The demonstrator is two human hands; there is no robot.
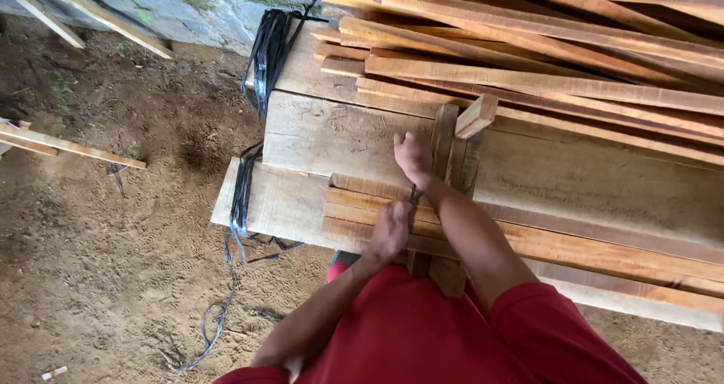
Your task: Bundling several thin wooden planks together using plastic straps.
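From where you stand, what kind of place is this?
Probably an outdoor or open-sided woodworking yard. Rough-sawn timber slats lie piled on heavy planks, the ground is bare dirt, and black strapping hangs over the stack beside a stone wall.

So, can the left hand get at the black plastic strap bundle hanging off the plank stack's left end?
Probably yes. The left hand rests on thin wooden slats, and bare plank lies between it and the black plastic strap bundle; nothing blocks the way.

We stand in a rough open-air carpentry yard: sawn timber slats (pixel 543 82) stacked on thick planks (pixel 339 139), bare dirt floor (pixel 105 225), black strapping (pixel 268 48) hanging by.
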